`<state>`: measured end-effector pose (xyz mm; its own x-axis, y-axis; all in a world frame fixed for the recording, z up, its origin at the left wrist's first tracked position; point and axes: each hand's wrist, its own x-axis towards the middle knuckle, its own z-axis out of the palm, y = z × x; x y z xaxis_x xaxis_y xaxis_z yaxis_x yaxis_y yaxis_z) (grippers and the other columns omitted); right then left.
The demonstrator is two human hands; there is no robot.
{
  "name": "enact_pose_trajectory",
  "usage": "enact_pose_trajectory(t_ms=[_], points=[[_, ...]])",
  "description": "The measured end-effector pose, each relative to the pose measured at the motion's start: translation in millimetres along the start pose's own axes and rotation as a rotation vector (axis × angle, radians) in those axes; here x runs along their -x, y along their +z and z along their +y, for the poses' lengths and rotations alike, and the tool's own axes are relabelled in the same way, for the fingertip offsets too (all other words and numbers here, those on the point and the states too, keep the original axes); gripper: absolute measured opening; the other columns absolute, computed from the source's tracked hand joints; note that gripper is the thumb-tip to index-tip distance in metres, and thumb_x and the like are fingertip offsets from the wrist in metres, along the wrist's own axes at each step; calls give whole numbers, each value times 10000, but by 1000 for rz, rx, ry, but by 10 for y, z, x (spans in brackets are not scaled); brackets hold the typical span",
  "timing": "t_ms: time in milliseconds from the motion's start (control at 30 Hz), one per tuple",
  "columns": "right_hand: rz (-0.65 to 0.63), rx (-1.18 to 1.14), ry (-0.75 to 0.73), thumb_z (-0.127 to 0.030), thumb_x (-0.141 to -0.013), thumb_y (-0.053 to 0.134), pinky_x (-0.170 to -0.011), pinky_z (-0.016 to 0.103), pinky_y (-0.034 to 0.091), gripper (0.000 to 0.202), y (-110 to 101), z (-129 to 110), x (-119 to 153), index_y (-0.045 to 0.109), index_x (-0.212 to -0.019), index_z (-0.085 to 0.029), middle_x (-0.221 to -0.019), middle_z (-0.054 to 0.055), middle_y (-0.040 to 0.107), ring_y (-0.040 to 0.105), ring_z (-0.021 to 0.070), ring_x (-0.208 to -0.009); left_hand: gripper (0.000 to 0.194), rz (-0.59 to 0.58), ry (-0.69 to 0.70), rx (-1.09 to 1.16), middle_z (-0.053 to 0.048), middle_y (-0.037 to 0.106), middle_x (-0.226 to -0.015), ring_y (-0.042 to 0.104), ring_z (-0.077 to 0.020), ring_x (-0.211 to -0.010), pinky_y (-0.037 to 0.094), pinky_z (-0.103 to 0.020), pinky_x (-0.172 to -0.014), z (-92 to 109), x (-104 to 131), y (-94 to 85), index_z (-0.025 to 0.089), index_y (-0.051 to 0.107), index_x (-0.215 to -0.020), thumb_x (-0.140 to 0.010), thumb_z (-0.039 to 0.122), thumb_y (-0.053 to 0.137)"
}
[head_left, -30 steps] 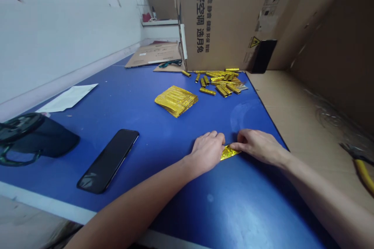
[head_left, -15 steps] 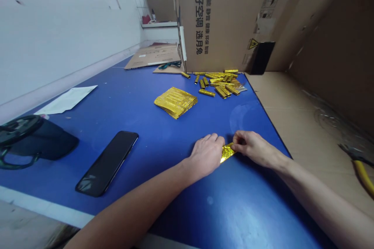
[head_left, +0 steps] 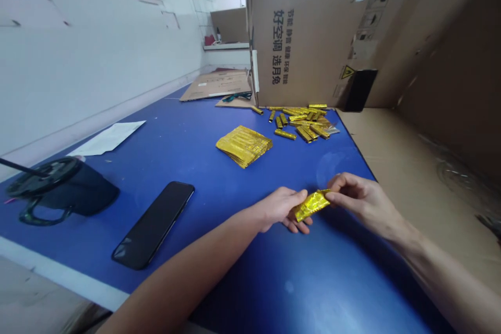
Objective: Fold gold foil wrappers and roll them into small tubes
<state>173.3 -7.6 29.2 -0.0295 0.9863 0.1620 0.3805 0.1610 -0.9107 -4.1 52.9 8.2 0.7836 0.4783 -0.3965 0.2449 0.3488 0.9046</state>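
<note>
A shiny gold foil piece [head_left: 312, 205] is held between my two hands above the blue table. My left hand [head_left: 282, 209] grips its left end, thumb on top and fingers beneath. The right end is pinched between the thumb and fingers of my right hand [head_left: 354, 198]. Beyond them lies a flat stack of gold foil pieces [head_left: 243, 145]. Farther back, several narrow gold pieces [head_left: 307, 124] are gathered in a loose pile by the cardboard box.
A black phone [head_left: 153, 224] and a dark mug [head_left: 74, 185] are on the left of the blue table [head_left: 188, 146]. White paper [head_left: 109, 138] lies behind them. A large cardboard box [head_left: 313, 31] stands at the back, with cardboard along the right.
Both hands have lifted the gold foil piece off the table. My left hand has turned from lying over it to holding its end, showing more of the foil. The camera view has shifted slightly.
</note>
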Motion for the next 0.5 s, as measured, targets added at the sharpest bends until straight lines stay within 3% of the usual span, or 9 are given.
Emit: enact_pose_trajectory(t_ms=[67,133,300,500], points=[[14,8,-48,-315,-732,571,-562,260,404,168,-8,-51,21,501,-648,-188,-659,7,546,503,132,-611,517,-150,-84,137,-79,619,-651,601,-139,-519,400,-197,-438,24,13,-38,101,535,-894,-862,503,210],[21,34,-95,-305,-746,561,-577,267,408,157,-13,-114,44,508,-653,-191,-674,11,546,510,139,-628,560,-213,-111,225,-80,619,-616,584,-123,-467,368,-176,-386,54,31,-71,91,549,-877,-878,480,147],[-9,156,-198,-267,-772,537,-622,274,407,123,-38,-267,99,520,-670,-200,-722,14,544,519,144,-671,333,-242,20,222,-57,624,-592,547,-90,-392,330,-150,-326,149,131,-89,89,557,-838,-874,342,343],[-92,184,-221,-242,-788,520,-633,266,416,117,-72,-342,110,522,-679,-200,-737,14,538,521,138,-684,302,-328,93,182,-74,643,-645,596,-135,-465,379,-172,-368,183,203,-55,109,540,-825,-798,404,481]])
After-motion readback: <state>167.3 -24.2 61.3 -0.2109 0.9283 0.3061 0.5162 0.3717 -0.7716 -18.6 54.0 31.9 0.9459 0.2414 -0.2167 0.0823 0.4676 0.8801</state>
